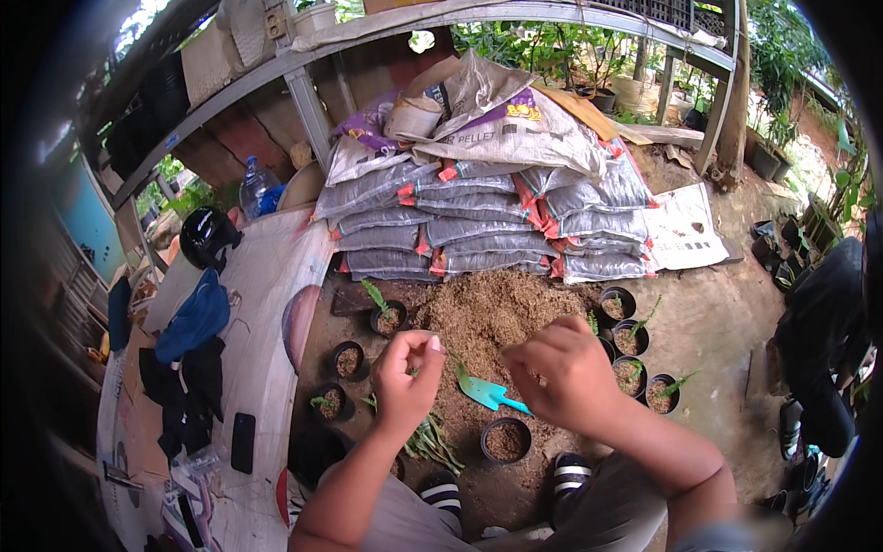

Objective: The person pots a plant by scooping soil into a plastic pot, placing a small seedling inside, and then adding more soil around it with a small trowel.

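Note:
My left hand (410,376) is raised over the growing medium, thumb and forefinger pinched together. A small green fern sprig (464,378) hangs just beside those fingertips and appears held by them. Opposite it, my right hand (569,372) is blurred, its fingers curled; whether they hold anything is hidden. Below the hands, a turquoise hand trowel (491,395) lies on a heap of brown, husk-like growing medium (497,303). A black plant pot (506,440) filled with that medium stands between my feet. Fern cuttings (433,445) lie on the ground to its left, partly behind my left forearm.
Several potted ferns (663,393) stand at right; more pots (350,361) stand at left. Stacked plastic sacks (483,228) rise behind the heap. A wooden bench (265,276) at left bears a phone (242,443) and helmet (209,237). Another person's dark-clothed leg (824,345) is at far right.

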Motion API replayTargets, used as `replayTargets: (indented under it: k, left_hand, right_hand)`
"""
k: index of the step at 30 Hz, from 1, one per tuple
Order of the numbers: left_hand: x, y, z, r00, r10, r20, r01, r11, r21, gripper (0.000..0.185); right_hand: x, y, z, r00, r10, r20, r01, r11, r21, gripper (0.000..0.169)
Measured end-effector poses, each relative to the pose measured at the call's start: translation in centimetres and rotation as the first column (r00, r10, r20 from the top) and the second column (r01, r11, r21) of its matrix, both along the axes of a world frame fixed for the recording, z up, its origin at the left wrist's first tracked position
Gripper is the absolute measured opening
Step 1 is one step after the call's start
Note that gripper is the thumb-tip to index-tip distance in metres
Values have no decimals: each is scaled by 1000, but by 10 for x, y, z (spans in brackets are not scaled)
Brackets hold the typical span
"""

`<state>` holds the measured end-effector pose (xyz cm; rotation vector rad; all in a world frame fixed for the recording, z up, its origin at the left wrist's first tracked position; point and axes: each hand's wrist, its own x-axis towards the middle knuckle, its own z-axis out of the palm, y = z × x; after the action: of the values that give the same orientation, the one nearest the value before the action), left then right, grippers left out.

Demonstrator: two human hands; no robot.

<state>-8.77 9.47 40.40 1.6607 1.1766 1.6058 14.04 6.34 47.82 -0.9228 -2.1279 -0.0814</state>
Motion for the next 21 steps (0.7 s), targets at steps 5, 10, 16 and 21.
replayTargets:
  k: [5,10,16,21]
  left_hand:
    - [5,-3,-11,992,-34,-122,36,999,20,9]
    - [8,-3,-7,991,-116,-71,114,993,-32,9]
    - [10,-6,-6,984,-169,-60,166,985,-45,9]
    - [10,-6,-6,979,-176,-100,174,984,-27,10]
  right_hand:
    - [9,15,-11,996,-7,-86,-8,986,-164,9]
    - [19,28,-32,992,78,-100,-108,933,-345,12]
    - [23,40,-43,967,71,-244,-187,851,-492,15]
    - [25,43,-41,943,31,-332,-223,799,-559,16]
